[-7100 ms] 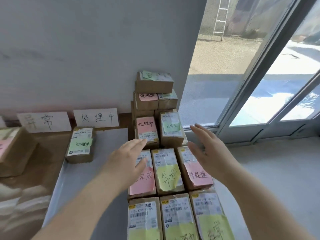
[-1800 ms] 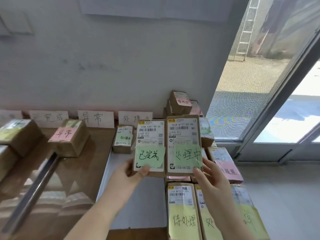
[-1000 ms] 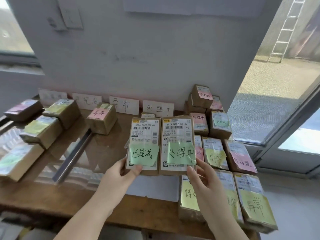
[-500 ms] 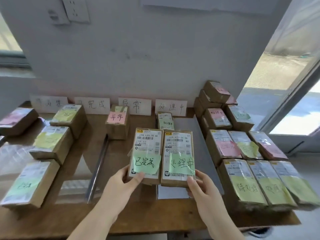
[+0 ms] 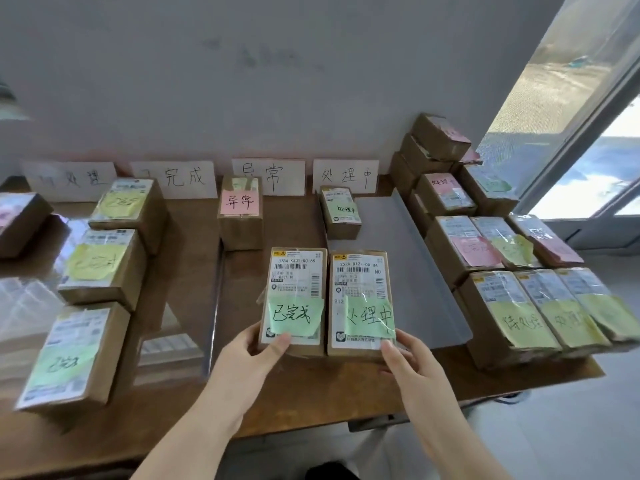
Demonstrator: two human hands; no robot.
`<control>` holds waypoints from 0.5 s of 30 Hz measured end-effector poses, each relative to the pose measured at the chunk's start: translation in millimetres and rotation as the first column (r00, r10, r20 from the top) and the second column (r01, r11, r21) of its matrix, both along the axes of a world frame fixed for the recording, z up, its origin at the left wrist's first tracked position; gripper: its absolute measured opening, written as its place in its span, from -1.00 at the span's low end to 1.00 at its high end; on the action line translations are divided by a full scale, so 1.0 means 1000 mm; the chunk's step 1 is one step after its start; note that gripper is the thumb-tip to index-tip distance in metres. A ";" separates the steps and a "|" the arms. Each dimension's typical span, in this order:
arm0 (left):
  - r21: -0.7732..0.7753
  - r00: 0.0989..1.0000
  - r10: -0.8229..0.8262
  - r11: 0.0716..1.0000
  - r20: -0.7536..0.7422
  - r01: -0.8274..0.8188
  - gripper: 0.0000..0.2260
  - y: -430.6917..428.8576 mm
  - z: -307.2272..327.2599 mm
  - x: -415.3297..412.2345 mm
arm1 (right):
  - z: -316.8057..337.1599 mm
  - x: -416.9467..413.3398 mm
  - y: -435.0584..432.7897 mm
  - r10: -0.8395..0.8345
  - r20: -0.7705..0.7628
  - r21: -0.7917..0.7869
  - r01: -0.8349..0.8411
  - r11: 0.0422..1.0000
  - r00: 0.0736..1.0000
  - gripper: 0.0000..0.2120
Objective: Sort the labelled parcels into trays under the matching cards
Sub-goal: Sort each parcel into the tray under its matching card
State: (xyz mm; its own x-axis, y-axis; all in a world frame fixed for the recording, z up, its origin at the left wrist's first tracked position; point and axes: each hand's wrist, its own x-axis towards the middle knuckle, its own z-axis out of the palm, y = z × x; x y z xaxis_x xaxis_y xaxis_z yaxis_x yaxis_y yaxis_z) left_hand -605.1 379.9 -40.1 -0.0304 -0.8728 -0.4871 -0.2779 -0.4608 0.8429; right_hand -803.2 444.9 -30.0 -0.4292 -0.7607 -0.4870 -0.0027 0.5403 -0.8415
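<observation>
Two parcels, near ends pinched in hands.

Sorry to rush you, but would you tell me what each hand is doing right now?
Left hand: grips the 已完成 parcel by its near end.
Right hand: grips the 处理中 parcel by its near end.

Bare left grip and right grip, slim bare forearms
</observation>
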 end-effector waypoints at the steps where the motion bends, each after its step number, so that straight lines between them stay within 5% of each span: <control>1: 0.005 1.000 0.012 1.000 -0.010 -0.012 -0.50 -0.001 -0.002 0.001 | -0.003 -0.001 -0.002 -0.021 0.029 0.009 0.021 1.000 0.999 -0.51; 15: 0.098 0.980 0.197 0.976 -0.038 -0.192 -0.36 -0.045 -0.022 -0.014 | -0.030 -0.068 -0.077 -0.108 0.093 0.054 0.103 0.993 0.990 -0.73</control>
State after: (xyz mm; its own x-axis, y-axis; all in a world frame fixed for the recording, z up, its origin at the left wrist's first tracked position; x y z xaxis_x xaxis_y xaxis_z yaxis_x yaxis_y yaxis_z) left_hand -619.4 335.1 -61.6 0.1105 -0.8147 -0.5692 -0.1363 -0.5797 0.8033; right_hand -870.8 368.4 -60.1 -0.4554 -0.6880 -0.5650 0.1352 0.5738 -0.8078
